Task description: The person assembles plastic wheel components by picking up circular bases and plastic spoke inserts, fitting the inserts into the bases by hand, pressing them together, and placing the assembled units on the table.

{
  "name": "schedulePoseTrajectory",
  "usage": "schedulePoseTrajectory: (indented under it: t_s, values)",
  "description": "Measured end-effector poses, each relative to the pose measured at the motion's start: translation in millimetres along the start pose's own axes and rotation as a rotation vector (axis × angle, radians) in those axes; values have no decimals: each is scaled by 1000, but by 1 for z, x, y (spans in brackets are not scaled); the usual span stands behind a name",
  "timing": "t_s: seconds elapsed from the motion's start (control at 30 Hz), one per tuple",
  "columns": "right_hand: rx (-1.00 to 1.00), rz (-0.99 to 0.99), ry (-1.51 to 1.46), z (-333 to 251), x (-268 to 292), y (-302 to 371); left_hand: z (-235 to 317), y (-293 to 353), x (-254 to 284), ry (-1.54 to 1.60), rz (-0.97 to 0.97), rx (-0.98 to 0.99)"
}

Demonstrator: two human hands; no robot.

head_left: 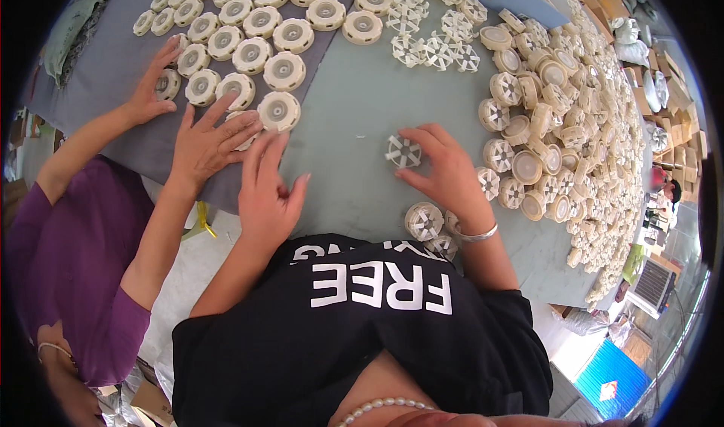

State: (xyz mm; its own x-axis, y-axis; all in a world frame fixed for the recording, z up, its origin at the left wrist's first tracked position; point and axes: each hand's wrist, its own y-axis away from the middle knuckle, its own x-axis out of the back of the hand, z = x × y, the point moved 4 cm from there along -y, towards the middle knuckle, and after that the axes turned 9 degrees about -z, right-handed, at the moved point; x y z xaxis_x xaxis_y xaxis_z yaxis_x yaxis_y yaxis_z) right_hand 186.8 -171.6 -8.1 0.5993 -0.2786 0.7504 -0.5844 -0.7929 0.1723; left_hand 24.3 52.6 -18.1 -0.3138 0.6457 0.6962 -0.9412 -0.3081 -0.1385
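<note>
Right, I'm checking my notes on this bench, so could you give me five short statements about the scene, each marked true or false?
1. The wearer's right hand has its thumb and fingers at a spoked white piece. True.
2. A big heap of loose parts lies on the right side of the table. True.
3. The wearer's left hand is inside that heap. False: it is on the other side, fingertips by the near edge of a round white piece.
4. The co-worker's sleeve on the left is yellow. False: it is purple.
5. A silver bracelet is on the wearer's right wrist. True.
</note>
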Motion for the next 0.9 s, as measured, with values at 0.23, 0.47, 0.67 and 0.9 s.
schedulePoseTrajectory:
  t_s: [0.23, 0.47, 0.67, 0.9]
  values:
    - [-73, -74, -145, 5, 8, 18, -11, -54, -9, -261, -42, 91]
    - [-149, -12, -163, 10, 7, 32, 22, -18, -43, 61, -280, -96]
    - [-53, 68, -141, -1, 13, 39, 34, -16, -51, 332, -547, 92]
    - [-2, 89, -166, -13, 11, 39, 18, -11, -63, 476, -347, -62]
